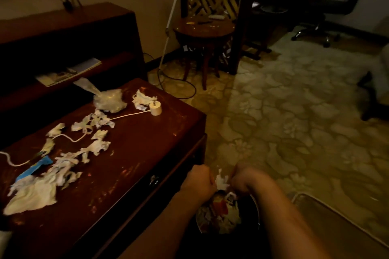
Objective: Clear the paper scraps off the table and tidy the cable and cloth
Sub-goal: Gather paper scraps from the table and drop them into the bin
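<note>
Both my hands are low beside the table, over a dark waste bin full of crumpled paper. My left hand and my right hand together hold a wad of white paper scraps between them. On the dark wooden table, torn paper scraps lie scattered across the left half. A white cable runs from a small cylindrical adapter through the scraps to the left edge. A white cloth lies at the near left, by a blue wrapper.
A crumpled clear plastic bag sits at the table's far side. A low dark shelf unit stands behind it. A round side table, a floor lamp pole and a floor cable are beyond. Patterned carpet covers the right.
</note>
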{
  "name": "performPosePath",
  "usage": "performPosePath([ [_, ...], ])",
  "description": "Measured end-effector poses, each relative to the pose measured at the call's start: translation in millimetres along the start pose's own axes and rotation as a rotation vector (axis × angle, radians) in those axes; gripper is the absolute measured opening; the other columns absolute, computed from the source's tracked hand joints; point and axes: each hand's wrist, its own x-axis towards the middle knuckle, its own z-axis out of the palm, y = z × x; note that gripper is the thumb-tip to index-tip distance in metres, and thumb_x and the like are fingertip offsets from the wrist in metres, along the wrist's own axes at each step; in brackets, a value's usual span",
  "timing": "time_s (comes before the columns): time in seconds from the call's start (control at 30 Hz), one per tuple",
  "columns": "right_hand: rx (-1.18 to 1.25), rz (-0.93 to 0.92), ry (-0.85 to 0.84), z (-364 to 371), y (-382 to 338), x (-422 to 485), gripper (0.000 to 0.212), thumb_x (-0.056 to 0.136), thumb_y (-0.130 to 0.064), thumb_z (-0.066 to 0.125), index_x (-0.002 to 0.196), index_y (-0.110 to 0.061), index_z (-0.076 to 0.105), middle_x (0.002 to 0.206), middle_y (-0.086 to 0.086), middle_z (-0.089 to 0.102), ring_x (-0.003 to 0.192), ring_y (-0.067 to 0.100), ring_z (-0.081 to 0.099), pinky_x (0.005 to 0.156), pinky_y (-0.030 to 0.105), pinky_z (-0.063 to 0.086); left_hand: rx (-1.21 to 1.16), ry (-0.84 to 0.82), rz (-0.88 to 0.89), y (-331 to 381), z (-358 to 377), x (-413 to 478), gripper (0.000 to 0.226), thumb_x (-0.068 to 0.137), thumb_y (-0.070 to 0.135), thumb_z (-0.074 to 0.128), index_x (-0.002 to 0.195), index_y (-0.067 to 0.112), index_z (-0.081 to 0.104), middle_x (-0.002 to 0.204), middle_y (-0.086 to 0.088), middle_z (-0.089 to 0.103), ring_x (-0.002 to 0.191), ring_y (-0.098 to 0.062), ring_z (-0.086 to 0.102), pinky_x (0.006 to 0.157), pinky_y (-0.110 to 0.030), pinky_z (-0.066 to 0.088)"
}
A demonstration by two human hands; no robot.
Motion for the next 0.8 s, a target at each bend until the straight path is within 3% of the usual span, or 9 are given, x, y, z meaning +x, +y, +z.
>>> performPosePath([
  [0.07,-0.051,0.031,-0.016,4.2,-0.2,3.0,0.052,0.096,-0.015,0.065,0.143,0.0,0.048,0.141,0.016,0.056,0.117,0.025,0.061,0.079,0.029,0.049,0.028,-0.038,-0.013,-0.7,16.1,3.3,0.023,0.08,0.032,0.065,0.082,0.011,0.074,0.089,-0.007,0.072,0.081,-0.022,0.071,0.075,-0.038,0.062],
  [0.17,-0.041,0.084,-0.086,13.7,2.4,14.0,0.03,0.096,-0.014,0.065,0.119,0.005,0.059,0.103,0.015,0.067,0.087,0.022,0.066,0.058,0.025,0.046,0.071,-0.071,0.047,1.8,28.3,3.2,0.037,0.074,0.045,0.06,0.084,0.012,0.075,0.083,-0.007,0.072,0.077,-0.023,0.071,0.071,-0.037,0.061],
  [0.23,-0.037,0.107,-0.098,19.3,2.1,15.4,0.015,0.098,-0.013,0.061,0.102,0.001,0.064,0.112,0.016,0.07,0.073,0.017,0.063,0.064,0.028,0.049,0.105,-0.086,0.079,3.7,30.4,2.1,0.031,0.076,0.04,0.063,0.089,0.015,0.077,0.083,-0.006,0.074,0.078,-0.021,0.071,0.073,-0.035,0.061],
  [0.37,-0.06,0.125,0.003,25.0,6.6,9.1,0.045,0.094,-0.016,0.068,0.136,-0.003,0.058,0.137,0.014,0.061,0.119,0.026,0.064,0.093,0.033,0.052,0.155,-0.167,0.087,-2.2,28.3,-3.7,0.021,0.082,0.032,0.068,0.097,0.02,0.076,0.095,-0.004,0.074,0.089,-0.02,0.071,0.083,-0.038,0.06],
  [0.47,0.002,0.116,0.104,26.6,7.5,5.6,0.05,0.089,-0.016,0.071,0.135,-0.004,0.056,0.133,0.016,0.062,0.117,0.028,0.065,0.095,0.036,0.055,0.224,-0.226,0.082,-8.9,14.9,-13.5,0.023,0.087,0.035,0.066,0.104,0.024,0.075,0.105,-0.002,0.071,0.097,-0.022,0.068,0.088,-0.039,0.058],
  [0.57,0.09,0.021,0.17,29.9,-10.2,1.6,0.044,0.088,-0.024,0.073,0.126,-0.008,0.059,0.127,0.012,0.062,0.109,0.024,0.065,0.091,0.031,0.054,0.262,-0.177,0.073,-18.0,-14.4,-27.9,0.022,0.089,0.035,0.062,0.108,0.029,0.073,0.109,-0.001,0.068,0.099,-0.022,0.066,0.086,-0.04,0.057],
  [0.67,0.207,-0.182,0.284,39.4,-53.5,0.8,0.024,0.081,-0.028,0.077,0.097,-0.012,0.072,0.093,0.003,0.07,0.087,0.017,0.065,0.071,0.028,0.051,0.2,-0.057,0.026,-39.3,-58.2,-51.1,0.02,0.092,0.033,0.059,0.107,0.026,0.072,0.108,0.0,0.068,0.098,-0.022,0.066,0.091,-0.045,0.056],
  [0.73,0.246,-0.317,0.346,48.3,-90.0,-12.7,0.014,0.085,-0.024,0.074,0.079,-0.011,0.076,0.074,0.0,0.069,0.074,0.015,0.065,0.06,0.03,0.047,0.143,0.09,-0.016,-58.4,-89.2,-67.4,0.016,0.092,0.032,0.059,0.098,0.028,0.073,0.101,0.003,0.068,0.09,-0.018,0.066,0.086,-0.042,0.058],
  [0.8,0.297,-0.455,0.389,58.9,-131.8,-33.8,0.015,0.087,-0.027,0.075,0.079,-0.014,0.077,0.075,-0.005,0.073,0.07,0.007,0.065,0.06,0.024,0.047,0.101,0.209,-0.088,-82.9,-120.1,-87.5,0.013,0.09,0.034,0.06,0.085,0.03,0.072,0.092,0.006,0.068,0.085,-0.015,0.066,0.082,-0.039,0.059],
])
